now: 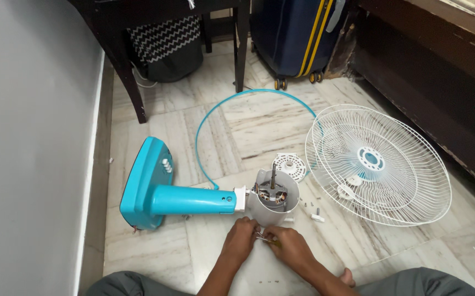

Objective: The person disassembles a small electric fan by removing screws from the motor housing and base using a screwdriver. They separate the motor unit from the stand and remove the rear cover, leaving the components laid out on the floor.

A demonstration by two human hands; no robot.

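A white fan grille [378,164] near a navy suitcase [295,35] and teal ring [237,98]

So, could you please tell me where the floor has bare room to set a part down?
Bare marble lies inside the blue ring, and between the turquoise base and the left knee. It is crowded with screws between the motor housing and the white grille.

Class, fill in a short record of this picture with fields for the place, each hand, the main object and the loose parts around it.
Place: marble floor, person seated
Left hand: at the lower edge of the motor housing, touching a small metal tool
Right hand: grips the same tool
Main object: blue fan stand lying on its side, motor exposed
Loose parts: white fan grille, blue ring, white round cover, small screws
Background: dark suitcase, table legs
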